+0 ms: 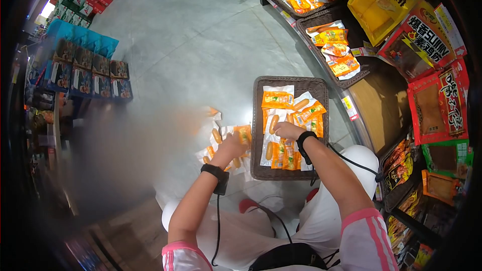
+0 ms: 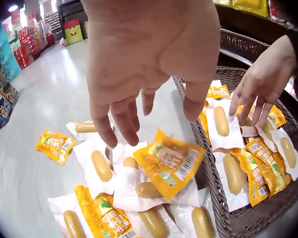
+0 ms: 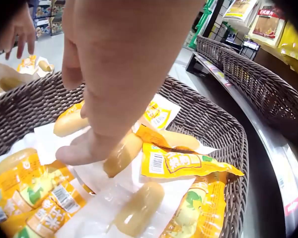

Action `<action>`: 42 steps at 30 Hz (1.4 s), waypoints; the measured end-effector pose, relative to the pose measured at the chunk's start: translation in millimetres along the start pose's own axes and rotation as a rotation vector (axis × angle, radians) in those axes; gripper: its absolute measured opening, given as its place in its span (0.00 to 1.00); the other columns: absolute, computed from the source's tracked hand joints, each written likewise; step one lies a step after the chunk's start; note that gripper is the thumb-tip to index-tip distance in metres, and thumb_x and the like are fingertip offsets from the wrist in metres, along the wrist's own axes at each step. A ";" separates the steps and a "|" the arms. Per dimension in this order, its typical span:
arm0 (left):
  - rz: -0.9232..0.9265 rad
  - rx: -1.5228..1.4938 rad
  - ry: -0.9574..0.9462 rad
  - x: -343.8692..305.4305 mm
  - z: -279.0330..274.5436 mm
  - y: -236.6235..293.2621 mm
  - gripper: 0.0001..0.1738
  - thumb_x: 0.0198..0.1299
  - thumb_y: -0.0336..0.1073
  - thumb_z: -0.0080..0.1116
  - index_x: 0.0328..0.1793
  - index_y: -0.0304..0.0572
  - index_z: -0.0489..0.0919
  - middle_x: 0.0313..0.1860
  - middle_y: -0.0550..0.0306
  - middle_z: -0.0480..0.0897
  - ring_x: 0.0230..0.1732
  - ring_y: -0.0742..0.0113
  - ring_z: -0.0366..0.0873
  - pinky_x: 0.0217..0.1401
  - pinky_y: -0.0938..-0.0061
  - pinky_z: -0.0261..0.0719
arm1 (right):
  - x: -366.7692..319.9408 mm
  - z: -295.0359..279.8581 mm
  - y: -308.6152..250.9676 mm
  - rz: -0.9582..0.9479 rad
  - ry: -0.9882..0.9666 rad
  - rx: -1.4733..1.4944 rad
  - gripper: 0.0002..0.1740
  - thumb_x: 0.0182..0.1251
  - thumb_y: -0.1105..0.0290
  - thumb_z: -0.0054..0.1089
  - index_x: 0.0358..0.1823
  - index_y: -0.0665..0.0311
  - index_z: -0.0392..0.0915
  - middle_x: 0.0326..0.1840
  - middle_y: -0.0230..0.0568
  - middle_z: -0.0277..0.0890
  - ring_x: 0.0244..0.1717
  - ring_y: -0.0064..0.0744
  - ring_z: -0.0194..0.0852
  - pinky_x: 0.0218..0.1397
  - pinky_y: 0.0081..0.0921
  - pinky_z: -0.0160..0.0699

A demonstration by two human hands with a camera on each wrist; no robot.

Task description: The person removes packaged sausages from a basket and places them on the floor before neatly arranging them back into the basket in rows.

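My left hand (image 1: 231,149) hangs over a loose pile of orange-and-white sausage packets (image 2: 109,213) on the floor, left of the basket. Its fingers point down, relaxed, with an orange-faced sausage packet (image 2: 171,163) lying tilted on the pile just below them. The right hand (image 1: 289,131) reaches into a brown woven basket (image 1: 257,120) that holds more of these packets. In the left wrist view its fingers (image 2: 260,106) are spread loosely downward. Close to the thumb, in the right wrist view, lies a packet with a tan sausage (image 3: 124,153); part of it is hidden by the hand.
Two more woven baskets (image 1: 329,78) of packets stand on the shelf edge at the upper right. Hanging snack bags (image 1: 437,100) line the right side. Blue boxes (image 1: 83,70) are stacked at left. The person's white-trousered knees (image 1: 359,163) are close beside the basket.
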State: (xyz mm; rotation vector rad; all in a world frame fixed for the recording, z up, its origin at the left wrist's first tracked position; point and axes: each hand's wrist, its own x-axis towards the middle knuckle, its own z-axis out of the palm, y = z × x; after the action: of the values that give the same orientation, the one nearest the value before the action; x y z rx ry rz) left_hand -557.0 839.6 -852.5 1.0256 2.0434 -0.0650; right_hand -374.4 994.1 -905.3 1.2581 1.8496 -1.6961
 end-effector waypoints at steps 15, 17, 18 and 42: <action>0.106 -0.428 0.143 22.6 3.0 -11.5 0.30 0.63 0.48 0.54 0.59 0.27 0.70 0.45 0.36 0.81 0.48 0.49 0.80 0.52 0.65 0.76 | -19.0 21.9 -63.9 -0.386 0.526 0.052 0.12 0.51 0.67 0.55 0.26 0.69 0.83 0.27 0.55 0.80 0.30 0.51 0.80 0.38 0.39 0.77; 0.097 -0.677 0.132 28.6 0.4 -5.9 0.29 0.63 0.48 0.55 0.58 0.26 0.70 0.42 0.40 0.81 0.44 0.55 0.81 0.49 0.68 0.77 | -30.9 18.7 -74.4 -0.355 0.313 0.187 0.12 0.51 0.66 0.55 0.27 0.66 0.84 0.28 0.52 0.80 0.33 0.48 0.80 0.39 0.37 0.75; 0.062 -0.712 0.122 29.6 -1.6 -5.1 0.30 0.62 0.48 0.57 0.57 0.26 0.69 0.41 0.41 0.81 0.43 0.56 0.80 0.48 0.68 0.77 | -23.7 20.9 -68.9 -0.351 0.230 0.198 0.12 0.51 0.65 0.55 0.27 0.66 0.84 0.28 0.52 0.80 0.34 0.48 0.80 0.39 0.36 0.75; 0.360 -0.111 -0.090 -0.3 27.5 34.4 0.14 0.57 0.37 0.53 0.43 0.33 0.75 0.37 0.36 0.81 0.43 0.39 0.79 0.47 0.53 0.76 | -25.2 22.2 36.3 -0.046 -0.085 -0.644 0.36 0.51 0.70 0.64 0.61 0.71 0.60 0.68 0.61 0.59 0.60 0.62 0.68 0.60 0.43 0.72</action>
State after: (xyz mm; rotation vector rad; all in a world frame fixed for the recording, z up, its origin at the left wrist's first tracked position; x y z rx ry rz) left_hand -515.4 851.9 -860.1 1.2787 1.7345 0.1844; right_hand -339.3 960.5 -914.6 0.8612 2.1308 -1.0062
